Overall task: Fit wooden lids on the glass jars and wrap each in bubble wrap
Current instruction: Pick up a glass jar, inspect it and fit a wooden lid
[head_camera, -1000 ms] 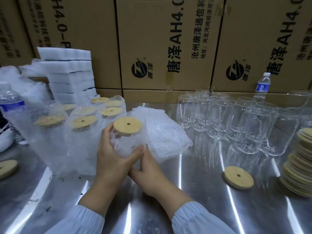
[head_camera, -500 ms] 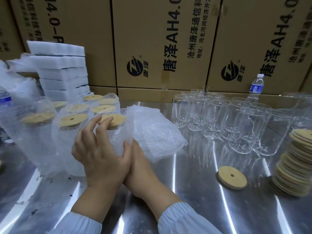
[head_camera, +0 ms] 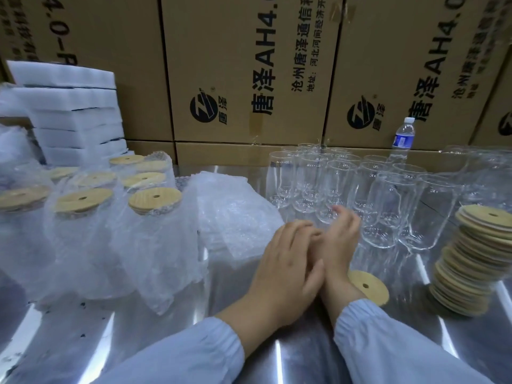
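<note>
Since the wrapped jar (head_camera: 155,225) that both hands gripped a second ago now stands released at the right end of the wrapped group, toward the left edge of the tabletop (head_camera: 69,328), with its wooden lid on and bubble wrap round its body, that unit looks done. The left hand (head_camera: 285,261) and right hand (head_camera: 336,239) have swung right and now sit side by side, touching, over mid-tabletop near the front edge. Left hand: fingers straight and relaxed, holding nothing. Right hand: fingers stretched toward the bare glass jars (head_camera: 388,206), tips blurred and close to the nearest jar; contact unclear, nothing visibly in it. The bare jars cluster toward the back right of the tabletop, none lidded. One loose lid (head_camera: 367,286) lies flat just right of the right wrist, and a leaning lid stack (head_camera: 476,259) sits at the right edge. A pile of bubble wrap sheets (head_camera: 235,214) lies between the wrapped group and the bare jars, just left of the hands. Judgement: the cycle is resetting, and next is likely to take a bare jar, fit the loose lid, then pull a sheet. More bare jars than wrapped ones are in view, so plenty is left. Risk: the jars are packed tight, so lifting one could knock its neighbours.
</note>
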